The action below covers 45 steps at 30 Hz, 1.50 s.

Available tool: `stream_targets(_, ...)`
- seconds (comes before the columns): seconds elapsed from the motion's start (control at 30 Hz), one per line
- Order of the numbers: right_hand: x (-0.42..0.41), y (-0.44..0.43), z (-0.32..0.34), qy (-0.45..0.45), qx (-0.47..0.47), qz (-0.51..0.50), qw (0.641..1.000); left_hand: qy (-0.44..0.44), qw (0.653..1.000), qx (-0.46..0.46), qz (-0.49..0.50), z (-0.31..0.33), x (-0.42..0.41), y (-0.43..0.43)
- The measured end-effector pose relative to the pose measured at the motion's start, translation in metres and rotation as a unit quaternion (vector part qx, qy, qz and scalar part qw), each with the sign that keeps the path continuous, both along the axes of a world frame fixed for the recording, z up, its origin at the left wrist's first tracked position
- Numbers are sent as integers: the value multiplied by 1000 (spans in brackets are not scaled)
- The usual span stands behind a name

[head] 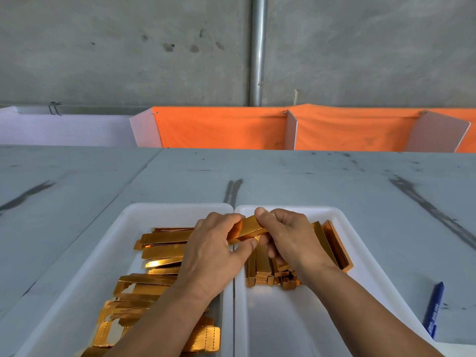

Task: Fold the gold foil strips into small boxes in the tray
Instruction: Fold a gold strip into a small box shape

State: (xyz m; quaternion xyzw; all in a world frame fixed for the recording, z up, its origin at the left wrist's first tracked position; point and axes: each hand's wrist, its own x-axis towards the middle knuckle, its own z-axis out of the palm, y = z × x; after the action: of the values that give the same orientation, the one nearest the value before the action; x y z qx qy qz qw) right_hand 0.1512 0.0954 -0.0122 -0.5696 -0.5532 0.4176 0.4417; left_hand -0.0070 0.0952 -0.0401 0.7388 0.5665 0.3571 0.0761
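Left hand [208,248] and right hand [291,238], fingers [262,215] tight around one gold strip [251,227], above white trays [154,210]; blue pen [436,307] alongside.

Flat strips [162,251] partly under left hand [213,251], folded boxes [334,243] partly behind right hand [288,235], pen [436,305] print unreadable
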Motion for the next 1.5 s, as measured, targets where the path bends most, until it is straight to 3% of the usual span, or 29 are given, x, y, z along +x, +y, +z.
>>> stream_targets(0.33, -1, 0, 0, -34, -5, 23, 999, -53, 997, -22, -58, -1, 0, -1)
stream_targets(0.7, 2, -3, 9, 113, 29, 20, 993, -69, 996, -18, -51, 0, -2, 2)
stream_targets(0.83, 2, -4, 5, 67, 85, -13, 994, -54, 998, -19, -32, 1, -1, 2)
stream_targets(1.0, 0, -4, -1, -58, 169, -29, 983, -32, 999, -20, -6, 0, -1, 2)
stream_targets(1.3, -3, 0, -6, -178, 198, -46, 963, 2, 1000, -12, 3, 2, 0, 1)
stream_targets(1.5, -2, 0, -6, -180, 186, -46, 965, 48, 999, 0, 12, 6, 2, -1)
